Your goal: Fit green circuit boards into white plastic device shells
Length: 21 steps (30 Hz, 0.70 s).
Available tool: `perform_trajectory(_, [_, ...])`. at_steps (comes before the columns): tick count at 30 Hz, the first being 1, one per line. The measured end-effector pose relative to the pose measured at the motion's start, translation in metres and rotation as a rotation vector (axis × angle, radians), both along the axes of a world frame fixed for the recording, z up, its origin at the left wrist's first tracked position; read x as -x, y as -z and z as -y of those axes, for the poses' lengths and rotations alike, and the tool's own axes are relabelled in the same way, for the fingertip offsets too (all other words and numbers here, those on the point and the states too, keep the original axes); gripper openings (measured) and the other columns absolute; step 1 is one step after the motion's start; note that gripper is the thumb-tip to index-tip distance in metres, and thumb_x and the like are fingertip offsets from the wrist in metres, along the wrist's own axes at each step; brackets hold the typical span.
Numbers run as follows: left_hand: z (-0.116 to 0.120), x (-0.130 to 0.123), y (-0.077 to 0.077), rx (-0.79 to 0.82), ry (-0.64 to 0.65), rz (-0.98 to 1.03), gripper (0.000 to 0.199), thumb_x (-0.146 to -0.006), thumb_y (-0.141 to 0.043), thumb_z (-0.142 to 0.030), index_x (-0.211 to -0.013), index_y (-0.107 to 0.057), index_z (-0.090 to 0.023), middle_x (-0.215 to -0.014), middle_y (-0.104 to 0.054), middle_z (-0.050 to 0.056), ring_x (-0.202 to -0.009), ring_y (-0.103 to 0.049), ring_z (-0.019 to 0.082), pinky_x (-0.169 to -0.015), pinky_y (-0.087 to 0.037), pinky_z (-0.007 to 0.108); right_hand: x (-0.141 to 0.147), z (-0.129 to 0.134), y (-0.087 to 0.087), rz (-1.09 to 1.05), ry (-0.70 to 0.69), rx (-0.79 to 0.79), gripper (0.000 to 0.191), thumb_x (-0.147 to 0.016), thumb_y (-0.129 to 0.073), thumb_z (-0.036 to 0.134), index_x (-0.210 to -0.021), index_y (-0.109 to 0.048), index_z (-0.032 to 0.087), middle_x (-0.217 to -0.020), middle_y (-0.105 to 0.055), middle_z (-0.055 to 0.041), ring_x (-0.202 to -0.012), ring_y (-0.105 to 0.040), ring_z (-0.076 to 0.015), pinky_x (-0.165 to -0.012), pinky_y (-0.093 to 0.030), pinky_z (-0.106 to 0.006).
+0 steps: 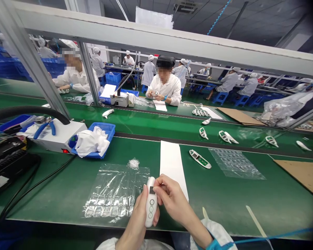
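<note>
A white handheld device [151, 205] with a small dark screen and round buttons stands upright in my left hand [138, 212], whose fingers wrap round its body. My right hand [171, 195] is pinched at the device's upper right side, beside the screen; whatever its fingertips hold, if anything, is too small to make out. Left of my hands lies a clear plastic sheet [106, 189] with rows of small pockets, a crumpled clear piece [133, 163] at its top edge. Behind my right hand is white paper [170, 159]. An opened white housing with a green board [200, 159] lies further right.
At the left are a blue tray [109, 130] with white cloths, a white box [59, 133] with a cable and blue pliers. Another plastic sheet [236, 163] and cardboard [302, 173] lie right. More housings [225, 136] sit beyond; a co-worker [165, 83] sits opposite.
</note>
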<state>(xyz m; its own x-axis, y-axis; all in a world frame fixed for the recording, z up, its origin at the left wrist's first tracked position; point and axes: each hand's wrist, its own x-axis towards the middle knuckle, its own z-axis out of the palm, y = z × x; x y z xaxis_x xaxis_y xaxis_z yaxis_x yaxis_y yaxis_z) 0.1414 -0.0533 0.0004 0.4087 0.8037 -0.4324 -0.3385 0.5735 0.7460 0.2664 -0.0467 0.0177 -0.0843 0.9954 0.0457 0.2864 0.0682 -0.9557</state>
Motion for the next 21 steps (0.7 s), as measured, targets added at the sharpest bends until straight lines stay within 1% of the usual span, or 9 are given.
perform_trajectory(3, [0.001,0.001,-0.002,-0.022,-0.024,-0.044,0.062,-0.085,-0.034,-0.072,-0.068,-0.056,-0.016,-0.041,-0.045,-0.004,-0.038,-0.037,0.008,-0.041,-0.025,0.02,0.002,0.001,-0.001,0.052,0.016,-0.038,0.014,-0.093,-0.049,0.023,-0.08,-0.053,0.02,-0.069,-0.051,0.0027,-0.055,-0.052,-0.0109,-0.054,-0.041,-0.024])
perform_trajectory(5, [0.001,0.001,-0.003,-0.083,-0.041,-0.092,0.059,-0.085,-0.037,-0.071,-0.069,-0.054,-0.017,-0.041,-0.044,-0.005,-0.038,-0.038,0.008,-0.041,-0.027,0.018,0.004,0.001,0.0,0.016,0.036,-0.011,0.014,-0.092,-0.052,0.026,-0.079,-0.052,0.02,-0.066,-0.052,0.0031,-0.054,-0.053,-0.0111,-0.053,-0.042,-0.023])
perform_trajectory(7, [0.001,0.002,-0.002,-0.179,-0.04,-0.149,0.051,-0.083,-0.047,-0.067,-0.07,-0.053,-0.018,-0.042,-0.043,-0.007,-0.035,-0.037,0.006,-0.037,-0.027,0.017,0.007,-0.001,0.004,-0.157,0.048,0.088,0.02,-0.088,-0.061,0.034,-0.079,-0.049,0.021,-0.061,-0.05,0.0057,-0.047,-0.052,-0.0099,-0.046,-0.041,-0.022])
perform_trajectory(9, [0.001,0.002,0.0,-0.238,-0.028,-0.193,0.047,-0.08,-0.055,-0.065,-0.071,-0.052,-0.018,-0.044,-0.045,-0.008,-0.03,-0.036,0.005,-0.032,-0.024,0.016,0.009,-0.004,0.011,-0.381,0.036,0.186,0.034,-0.079,-0.07,0.043,-0.078,-0.044,0.022,-0.056,-0.048,0.009,-0.038,-0.048,-0.0082,-0.037,-0.037,-0.019])
perform_trajectory(12, [0.001,0.005,0.005,-0.195,-0.035,-0.216,0.052,-0.081,-0.05,-0.068,-0.067,-0.054,-0.017,-0.043,-0.048,-0.006,-0.026,-0.037,0.006,-0.029,-0.021,0.016,0.012,-0.006,0.02,-0.551,0.022,0.21,0.044,-0.075,-0.071,0.054,-0.08,-0.041,0.022,-0.046,-0.046,0.0116,-0.031,-0.042,-0.0075,-0.032,-0.033,-0.016])
perform_trajectory(15, [-0.002,0.012,0.007,-0.132,-0.081,-0.199,0.06,-0.083,-0.042,-0.07,-0.062,-0.056,-0.016,-0.04,-0.05,-0.002,-0.03,-0.041,0.008,-0.033,-0.029,0.019,0.013,-0.001,0.023,-0.478,0.07,0.185,0.044,-0.079,-0.065,0.059,-0.08,-0.044,0.02,-0.04,-0.047,0.0102,-0.031,-0.041,-0.0067,-0.032,-0.031,-0.015])
perform_trajectory(18, [-0.01,0.02,0.004,-0.04,-0.205,-0.166,0.061,-0.079,-0.045,-0.073,-0.081,-0.062,-0.016,-0.053,-0.061,0.0,-0.045,-0.055,0.015,-0.044,-0.042,0.024,0.018,0.009,0.024,-0.314,0.079,0.252,0.042,-0.082,-0.062,0.058,-0.076,-0.049,0.018,-0.044,-0.05,0.0068,-0.035,-0.042,-0.0063,-0.034,-0.031,-0.014])
perform_trajectory(20, [-0.015,0.024,0.0,0.0,-0.27,-0.149,0.062,-0.076,-0.048,-0.075,-0.095,-0.061,-0.017,-0.065,-0.065,0.001,-0.056,-0.06,0.018,-0.049,-0.046,0.027,0.023,0.014,0.027,-0.254,0.064,0.314,0.039,-0.079,-0.066,0.054,-0.075,-0.053,0.017,-0.047,-0.051,0.0059,-0.037,-0.044,-0.0063,-0.035,-0.032,-0.014])
perform_trajectory(21, [-0.018,0.025,-0.001,0.01,-0.275,-0.13,0.063,-0.076,-0.048,-0.075,-0.097,-0.061,-0.017,-0.067,-0.065,0.001,-0.059,-0.061,0.019,-0.049,-0.047,0.027,0.026,0.014,0.03,-0.252,0.05,0.34,0.037,-0.078,-0.068,0.052,-0.076,-0.054,0.017,-0.048,-0.051,0.006,-0.037,-0.044,-0.0064,-0.035,-0.031,-0.014])
